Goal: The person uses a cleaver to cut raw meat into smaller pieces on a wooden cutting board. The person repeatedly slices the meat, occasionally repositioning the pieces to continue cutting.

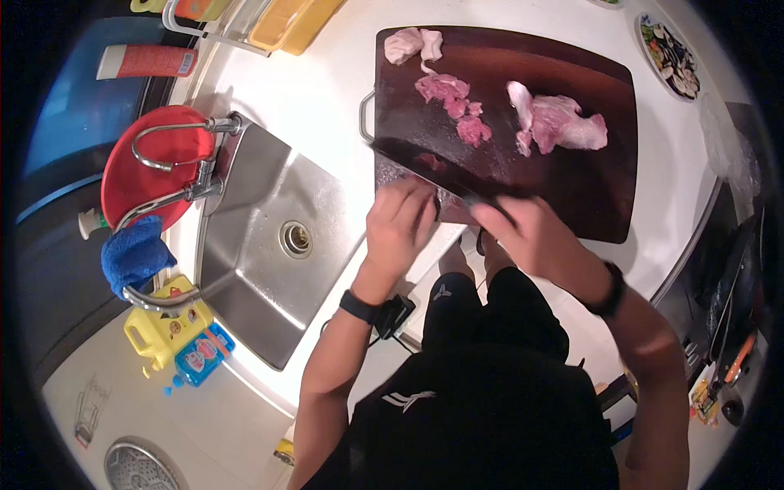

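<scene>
A dark wooden cutting board (569, 202) lies on the white counter, its near edge towards me. My right hand (527, 236) grips the handle of a kitchen knife (422, 174), whose blade points up and left over the board. Just below the blade, my left hand (398, 214) bends its fingers over a piece of meat at the board's near left corner, largely hidden. Past the blade lies a small slice of red meat (430, 162). Further up are cut meat pieces (456, 101), pale fatty pieces (404, 46) and, to the right, a large chunk of raw meat (563, 122).
A steel sink (269, 245) with a faucet (205, 184), a red basin (153, 147) and a blue cloth (138, 254) is at the left. Yellow (171, 318) and blue bottles (205, 355) stand near it. A plate of cut vegetables (669, 58) stands at the upper right.
</scene>
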Tool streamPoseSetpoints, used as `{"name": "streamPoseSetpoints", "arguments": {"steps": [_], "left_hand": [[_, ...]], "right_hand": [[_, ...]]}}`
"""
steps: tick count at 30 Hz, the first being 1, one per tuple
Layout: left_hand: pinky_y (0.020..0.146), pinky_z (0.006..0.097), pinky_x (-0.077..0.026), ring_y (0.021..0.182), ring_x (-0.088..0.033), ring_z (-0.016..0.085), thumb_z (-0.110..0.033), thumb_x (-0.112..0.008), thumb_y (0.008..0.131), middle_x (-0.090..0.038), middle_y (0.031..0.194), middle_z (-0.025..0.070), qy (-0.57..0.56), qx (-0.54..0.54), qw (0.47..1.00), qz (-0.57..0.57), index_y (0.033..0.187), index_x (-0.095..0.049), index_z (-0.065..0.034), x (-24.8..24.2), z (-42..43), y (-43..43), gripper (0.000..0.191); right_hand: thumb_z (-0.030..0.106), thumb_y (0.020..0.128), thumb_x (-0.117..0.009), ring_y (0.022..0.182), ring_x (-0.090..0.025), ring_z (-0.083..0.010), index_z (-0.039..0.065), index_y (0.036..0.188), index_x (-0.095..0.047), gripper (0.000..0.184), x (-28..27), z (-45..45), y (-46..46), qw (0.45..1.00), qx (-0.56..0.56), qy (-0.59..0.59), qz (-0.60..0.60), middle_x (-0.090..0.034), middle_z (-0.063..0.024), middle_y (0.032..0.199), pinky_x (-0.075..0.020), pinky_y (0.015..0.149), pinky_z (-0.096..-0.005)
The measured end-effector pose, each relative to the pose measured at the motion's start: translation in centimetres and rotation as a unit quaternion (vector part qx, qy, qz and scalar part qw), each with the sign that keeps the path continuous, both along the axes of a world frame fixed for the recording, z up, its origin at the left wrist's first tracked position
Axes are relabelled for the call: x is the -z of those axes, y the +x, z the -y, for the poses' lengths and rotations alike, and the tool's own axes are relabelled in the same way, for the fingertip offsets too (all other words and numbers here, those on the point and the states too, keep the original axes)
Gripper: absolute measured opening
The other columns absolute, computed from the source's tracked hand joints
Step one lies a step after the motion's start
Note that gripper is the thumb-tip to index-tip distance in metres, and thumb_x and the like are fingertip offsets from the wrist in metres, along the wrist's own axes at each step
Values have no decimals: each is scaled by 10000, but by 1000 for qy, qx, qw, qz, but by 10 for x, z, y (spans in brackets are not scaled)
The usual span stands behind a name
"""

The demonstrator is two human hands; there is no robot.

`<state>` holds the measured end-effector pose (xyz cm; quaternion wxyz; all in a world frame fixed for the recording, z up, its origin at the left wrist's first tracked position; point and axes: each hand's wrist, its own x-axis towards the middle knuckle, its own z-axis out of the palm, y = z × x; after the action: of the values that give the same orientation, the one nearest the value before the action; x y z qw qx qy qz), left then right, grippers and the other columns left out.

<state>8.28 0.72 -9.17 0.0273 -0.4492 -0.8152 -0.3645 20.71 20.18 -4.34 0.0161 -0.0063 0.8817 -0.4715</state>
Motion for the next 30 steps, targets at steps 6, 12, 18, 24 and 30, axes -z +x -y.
{"name": "streamPoseSetpoints", "arguments": {"steps": [6, 12, 18, 24, 30], "left_hand": [[789, 391, -509, 913, -610, 312, -26, -734, 724, -644, 996, 115, 4, -32, 998, -51, 945, -678, -17, 1, 7, 2, 228], [809, 387, -488, 926, -591, 301, -71, -714, 735, -642, 991, 92, 6, -51, 997, -60, 946, -673, -44, 3, 6, 1, 217], [805, 387, -485, 917, -581, 296, -69, -695, 757, -628, 976, 93, 33, -74, 997, -18, 956, -670, -57, 7, 2, 2, 200], [785, 398, -492, 925, -585, 299, -69, -705, 765, -619, 1001, 96, 59, -77, 995, 2, 954, -663, -49, 10, 3, 2, 194], [831, 390, -500, 977, -608, 284, -68, -711, 779, -636, 1045, 88, 81, -20, 996, 8, 938, -678, -56, 21, 6, -11, 163]], "right_hand": [[360, 1014, -523, 561, -446, -111, -71, 794, -602, 490, -5, -8, 1, 946, 145, -239, 166, -487, -133, 563, -409, 539, -354], [503, 1018, -447, 402, -356, -68, 75, 607, -460, 594, -7, -2, 7, 867, 203, -338, 306, -404, 37, 509, -282, 393, -246], [548, 1019, -389, 359, -312, -65, 92, 656, -469, 588, -9, -3, 16, 847, 265, -392, 242, -364, 41, 478, -225, 356, -231], [397, 1042, -434, 508, -374, -57, 56, 682, -486, 499, -25, 21, 33, 932, 234, -202, 187, -403, 35, 557, -299, 485, -248], [351, 1028, -489, 577, -402, -64, 7, 728, -514, 456, -19, 30, 27, 946, 220, -125, 201, -451, 1, 587, -327, 511, -285]]}}
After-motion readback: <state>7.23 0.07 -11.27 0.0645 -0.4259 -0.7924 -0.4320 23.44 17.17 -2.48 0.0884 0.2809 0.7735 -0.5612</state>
